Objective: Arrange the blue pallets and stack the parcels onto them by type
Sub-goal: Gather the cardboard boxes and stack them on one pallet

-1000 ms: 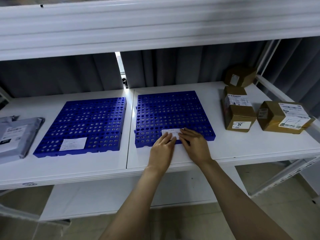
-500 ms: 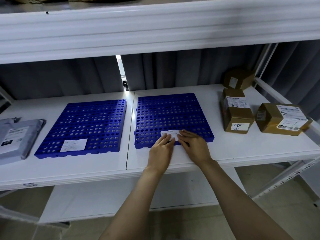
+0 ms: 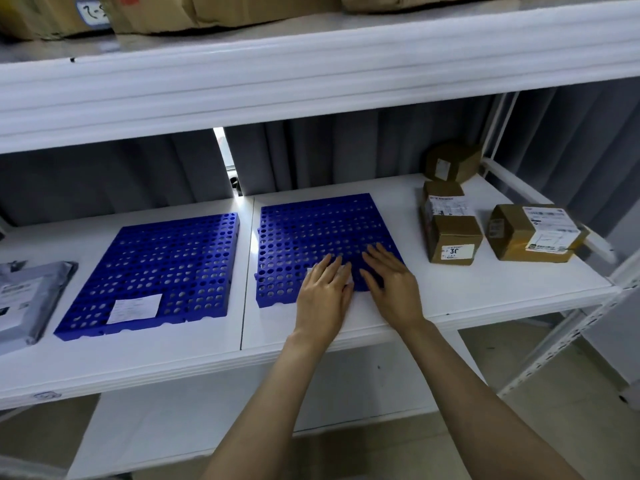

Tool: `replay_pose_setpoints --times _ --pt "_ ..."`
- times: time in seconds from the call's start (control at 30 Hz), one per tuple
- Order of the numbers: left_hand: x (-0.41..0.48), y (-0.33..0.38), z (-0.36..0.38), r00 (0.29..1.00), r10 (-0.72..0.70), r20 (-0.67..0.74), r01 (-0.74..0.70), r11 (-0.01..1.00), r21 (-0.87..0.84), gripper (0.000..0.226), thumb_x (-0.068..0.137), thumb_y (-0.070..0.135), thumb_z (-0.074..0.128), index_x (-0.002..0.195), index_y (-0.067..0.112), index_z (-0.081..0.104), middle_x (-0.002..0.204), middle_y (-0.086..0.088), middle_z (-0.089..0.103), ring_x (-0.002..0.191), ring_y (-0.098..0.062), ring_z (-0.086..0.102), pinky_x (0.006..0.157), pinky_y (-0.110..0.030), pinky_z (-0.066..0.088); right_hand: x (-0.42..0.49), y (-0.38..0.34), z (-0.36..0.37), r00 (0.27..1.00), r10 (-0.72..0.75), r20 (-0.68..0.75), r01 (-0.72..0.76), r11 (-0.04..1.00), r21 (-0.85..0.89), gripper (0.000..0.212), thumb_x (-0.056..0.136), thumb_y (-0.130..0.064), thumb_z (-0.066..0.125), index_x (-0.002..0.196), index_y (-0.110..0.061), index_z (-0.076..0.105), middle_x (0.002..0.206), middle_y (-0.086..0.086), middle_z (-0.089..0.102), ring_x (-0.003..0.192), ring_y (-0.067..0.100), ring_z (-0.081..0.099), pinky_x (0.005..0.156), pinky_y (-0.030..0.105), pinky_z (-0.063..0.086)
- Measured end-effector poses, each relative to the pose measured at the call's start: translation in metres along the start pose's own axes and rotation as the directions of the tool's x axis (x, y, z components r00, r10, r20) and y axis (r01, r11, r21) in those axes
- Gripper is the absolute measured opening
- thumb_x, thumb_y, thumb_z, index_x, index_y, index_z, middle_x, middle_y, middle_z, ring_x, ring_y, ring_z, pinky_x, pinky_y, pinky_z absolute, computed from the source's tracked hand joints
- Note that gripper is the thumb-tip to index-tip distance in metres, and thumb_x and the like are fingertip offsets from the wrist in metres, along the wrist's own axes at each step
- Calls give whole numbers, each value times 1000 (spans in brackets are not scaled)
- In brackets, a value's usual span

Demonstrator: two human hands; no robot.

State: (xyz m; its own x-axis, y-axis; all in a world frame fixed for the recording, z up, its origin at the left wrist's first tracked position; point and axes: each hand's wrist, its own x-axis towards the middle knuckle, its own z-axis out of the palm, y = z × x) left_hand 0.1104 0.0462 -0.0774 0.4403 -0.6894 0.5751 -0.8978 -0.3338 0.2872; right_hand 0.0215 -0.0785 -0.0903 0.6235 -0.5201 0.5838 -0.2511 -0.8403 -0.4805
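Observation:
Two blue perforated pallets lie side by side on the white shelf (image 3: pixel 485 299). The left pallet (image 3: pixel 166 265) carries a white label (image 3: pixel 134 308) near its front edge. Both hands rest flat on the front right part of the right pallet (image 3: pixel 311 233). My left hand (image 3: pixel 323 296) covers most of a white label (image 3: pixel 346 273), and my right hand (image 3: pixel 389 285) lies beside it, fingers spread. Three brown cardboard parcels stand to the right: a tall one (image 3: pixel 450 230), a wide one (image 3: pixel 533 233) and a small one (image 3: pixel 452 162) at the back. A grey mailer bag (image 3: pixel 27 299) lies at the far left.
An upper shelf (image 3: pixel 311 74) hangs low over the work area with cardboard boxes (image 3: pixel 173 12) on it. A grey curtain (image 3: pixel 329 150) closes the back. A white frame post (image 3: pixel 561 337) slants at the right, and a lower shelf (image 3: pixel 173 427) sits beneath.
Both hands have slid forward onto the right pallet, now lying flat over its label. The view has tilted up, showing the boxes on the upper shelf.

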Motion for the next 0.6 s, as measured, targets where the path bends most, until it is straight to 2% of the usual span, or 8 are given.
replay_pose_setpoints --times 0.07,0.2,0.27,0.33,0.43,0.53,0.6 --pt "13 15 0 999 40 -26 -40 999 -8 36 83 18 74 118 8 67 123 -10 66 121 -29 58 100 -46 48 5 7 -19 995 30 -91 -32 999 -13 36 88 -13 68 123 -5 64 131 13 60 126 27 54 106 36 40" --pt "37 52 5 992 108 -68 -112 992 -60 36 89 26 61 119 7 67 125 -12 64 122 -30 56 101 -43 43 13 33 -60 950 111 -292 -147 984 -103 38 86 -19 68 121 -6 65 133 15 59 128 31 51 106 41 42" --pt "44 67 8 987 143 -71 -147 987 -62 35 86 21 66 118 7 67 125 -13 64 120 -31 58 102 -42 42 17 44 -76 923 180 -341 -235 964 -128 43 84 -23 68 123 -7 64 135 14 57 128 33 49 108 42 39" --pt "49 81 10 984 166 -59 -169 985 -44 40 79 14 76 118 7 67 125 -13 64 118 -32 59 102 -40 39 19 50 -87 898 288 -333 -344 931 -122 53 81 -27 72 128 -8 59 139 16 52 130 36 45 108 43 36" --pt "53 92 11 986 161 -54 -163 986 -38 42 77 14 78 118 9 68 125 -12 64 118 -31 59 100 -38 34 27 57 -91 852 454 -260 -498 857 -131 74 78 -39 74 139 -9 45 148 18 39 136 38 35 110 47 34" --pt "54 92 11 985 160 -62 -162 986 -38 41 78 14 78 117 10 68 125 -12 64 118 -31 59 98 -38 38 37 67 -87 798 574 -184 -600 785 -154 89 77 -50 72 146 -12 31 154 17 28 140 38 27 111 49 33" --pt "54 87 11 985 158 -67 -161 985 -54 39 79 14 76 117 9 68 127 -13 63 119 -32 58 99 -39 40 42 74 -81 772 616 -158 -636 757 -153 94 75 -54 72 146 -12 27 153 18 27 138 39 29 108 50 36"
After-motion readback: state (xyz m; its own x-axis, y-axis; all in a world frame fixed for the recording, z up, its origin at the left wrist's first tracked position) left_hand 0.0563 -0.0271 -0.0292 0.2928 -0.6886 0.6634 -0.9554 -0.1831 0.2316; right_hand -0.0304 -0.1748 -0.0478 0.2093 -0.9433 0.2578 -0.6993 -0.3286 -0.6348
